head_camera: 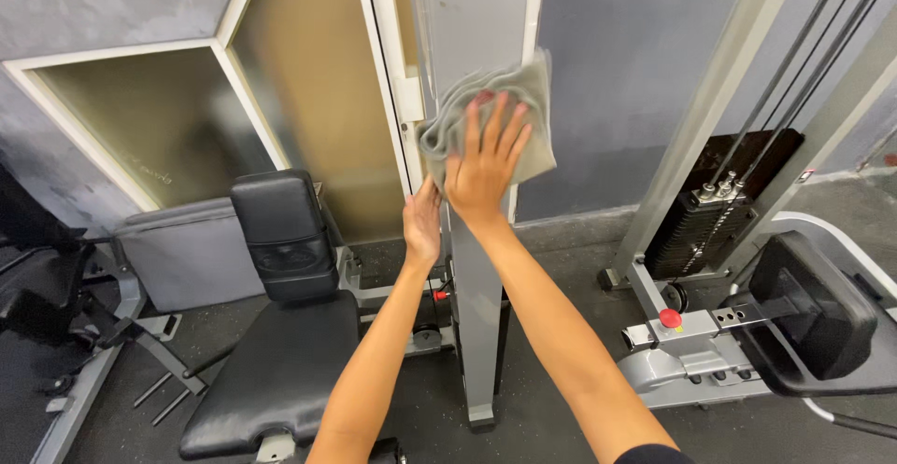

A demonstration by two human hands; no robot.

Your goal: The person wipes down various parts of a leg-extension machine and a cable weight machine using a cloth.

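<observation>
My right hand (484, 170) lies flat on a grey cloth (491, 109), fingers (495, 118) spread and pointing up, palm pressing the cloth against the front face of a grey post (475, 277). The cloth is bunched at its left edge, wraps slightly round the post's left side and hangs loose to the right of my hand. My left hand (422, 224) rests against the left side of the post just below the cloth, fingers together and extended upward, holding nothing; the fingertips reach the lower left corner of the cloth, contact uncertain. Both forearms are bare and run up from the bottom edge of the frame. The post stands upright on a dark rubber floor (551, 333), its foot visible between my arms. To the left of the post: a black padded seat (280, 361) with a black back pad (280, 230) above it, and a grey cushion (187, 254) lying against the wall. To the right: a black weight stack (701, 226) with cables (794, 62) running up from it, a red knob (670, 318) on a silver bracket, and a black pad (813, 310) at the frame's right edge. Behind the post, angled white-framed panels (308, 71) sit in a grey wall.
</observation>
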